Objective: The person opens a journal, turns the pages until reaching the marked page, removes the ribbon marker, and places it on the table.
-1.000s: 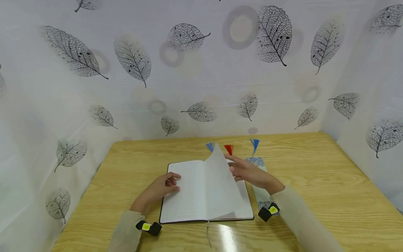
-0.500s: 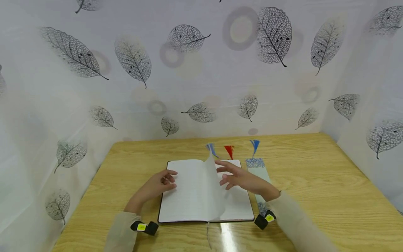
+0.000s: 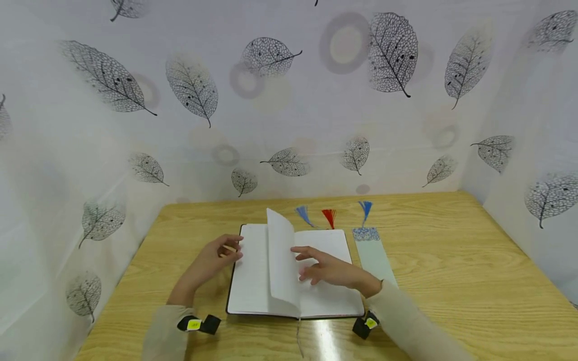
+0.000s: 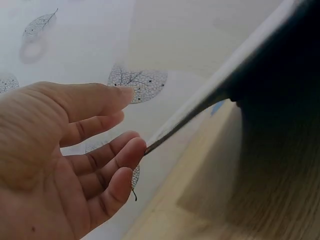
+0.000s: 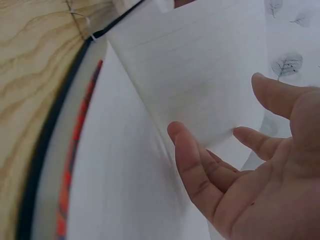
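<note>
An open lined notebook [image 3: 250, 281] with a dark cover lies on the table. One white page [image 3: 282, 260] stands up from its middle, curving over to the left. The fingertips of my right hand [image 3: 334, 273] touch the right side of this page, the fingers spread and bent a little. In the right wrist view, the page [image 5: 200, 75] rises before those fingertips. My left hand [image 3: 209, 260] is at the notebook's left edge, fingers loosely bent. The left wrist view has its fingertips right at the edge of the cover [image 4: 185, 122], thumb apart from them.
A pale bookmark [image 3: 375, 255] with blue patterned ends and a blue tassel [image 3: 366, 210] lies right of the notebook. A light blue tassel [image 3: 303, 214] and a red tassel [image 3: 329, 217] show beyond the notebook's far edge. A thin ribbon [image 3: 298, 338] hangs from its near edge.
The page has swung from the right side over the middle to the left, the right hand moving left with it. The left hand has drawn back slightly left, to the notebook's edge.
</note>
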`<state>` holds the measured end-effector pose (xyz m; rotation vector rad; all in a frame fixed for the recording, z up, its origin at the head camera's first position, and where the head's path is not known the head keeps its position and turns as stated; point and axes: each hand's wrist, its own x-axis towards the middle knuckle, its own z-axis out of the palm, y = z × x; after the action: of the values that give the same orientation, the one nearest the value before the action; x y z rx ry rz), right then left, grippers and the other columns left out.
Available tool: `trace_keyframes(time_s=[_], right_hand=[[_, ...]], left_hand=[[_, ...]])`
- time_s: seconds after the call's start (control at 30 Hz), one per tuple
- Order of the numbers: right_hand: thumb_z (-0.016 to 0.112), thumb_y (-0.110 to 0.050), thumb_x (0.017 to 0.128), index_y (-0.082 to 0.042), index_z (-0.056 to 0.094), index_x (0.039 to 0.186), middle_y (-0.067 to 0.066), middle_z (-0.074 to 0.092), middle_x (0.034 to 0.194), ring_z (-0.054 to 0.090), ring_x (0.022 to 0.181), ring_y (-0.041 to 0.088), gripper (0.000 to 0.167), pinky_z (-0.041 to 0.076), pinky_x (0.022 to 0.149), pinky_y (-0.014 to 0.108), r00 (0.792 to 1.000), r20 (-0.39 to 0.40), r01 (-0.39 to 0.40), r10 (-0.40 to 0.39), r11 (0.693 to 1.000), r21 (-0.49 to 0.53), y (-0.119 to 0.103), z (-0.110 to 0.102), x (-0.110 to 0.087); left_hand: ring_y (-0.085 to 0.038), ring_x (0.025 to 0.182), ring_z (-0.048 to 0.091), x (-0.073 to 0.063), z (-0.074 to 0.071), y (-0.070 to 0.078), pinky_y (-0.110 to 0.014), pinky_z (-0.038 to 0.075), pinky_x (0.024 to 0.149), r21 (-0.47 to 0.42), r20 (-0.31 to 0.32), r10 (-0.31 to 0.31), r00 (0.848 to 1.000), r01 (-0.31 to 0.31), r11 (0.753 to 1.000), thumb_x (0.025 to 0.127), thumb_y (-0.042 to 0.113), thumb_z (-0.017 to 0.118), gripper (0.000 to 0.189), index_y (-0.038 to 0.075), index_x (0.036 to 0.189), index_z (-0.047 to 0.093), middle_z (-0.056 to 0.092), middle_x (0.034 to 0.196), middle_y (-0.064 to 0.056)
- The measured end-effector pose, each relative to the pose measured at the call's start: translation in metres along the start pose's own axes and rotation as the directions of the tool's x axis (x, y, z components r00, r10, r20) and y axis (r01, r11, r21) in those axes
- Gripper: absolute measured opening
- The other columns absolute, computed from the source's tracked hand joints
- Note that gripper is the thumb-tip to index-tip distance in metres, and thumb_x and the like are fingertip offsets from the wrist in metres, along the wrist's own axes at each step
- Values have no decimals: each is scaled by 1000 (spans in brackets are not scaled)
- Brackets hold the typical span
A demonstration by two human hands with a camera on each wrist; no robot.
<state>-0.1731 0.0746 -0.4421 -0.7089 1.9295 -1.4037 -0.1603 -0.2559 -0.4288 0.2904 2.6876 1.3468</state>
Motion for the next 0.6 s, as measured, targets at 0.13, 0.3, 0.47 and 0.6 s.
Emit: trace_keyframes(time_s=[0.13, 0.3, 0.47, 0.6], right_hand=[[57, -26, 98, -23, 31, 150, 19, 36, 149, 64, 105, 21, 59, 52, 81, 31, 1000, -19, -24, 23, 998, -65, 0, 11, 5], [62, -27, 94, -21, 35, 149, 16, 37, 148, 63, 101, 16, 62, 51, 79, 26, 999, -42, -15, 7, 981, -196, -3, 23, 10], [70, -19, 89, -10, 43, 144, 20, 39, 140, 58, 92, 11, 63, 49, 77, 21, 995, -64, 48, -74, 936, -349, -7, 32, 15], [74, -19, 85, -11, 51, 139, 16, 43, 134, 52, 79, 3, 59, 44, 68, 19, 990, -122, 11, -76, 887, -462, -7, 40, 21]], left_hand=[[-21, 99, 57, -4, -8, 5, -28, 50, 78, -15, -53, 30, 998, -31, 999, 94, 26, 63, 43, 7, 132, 53, 59, 116, -13], [-20, 100, 56, -10, -15, 15, -24, 48, 79, -36, -128, 56, 990, -61, 998, 95, 21, 61, 41, 6, 133, 52, 59, 117, -16], [-18, 99, 56, -12, -16, 23, -23, 49, 78, -56, -118, 62, 991, -69, 996, 95, 16, 61, 40, 5, 132, 52, 59, 116, -17], [-17, 98, 57, -10, -12, 24, -23, 50, 77, -53, -96, 63, 993, -69, 996, 94, 16, 62, 40, 3, 131, 53, 59, 114, -15]])
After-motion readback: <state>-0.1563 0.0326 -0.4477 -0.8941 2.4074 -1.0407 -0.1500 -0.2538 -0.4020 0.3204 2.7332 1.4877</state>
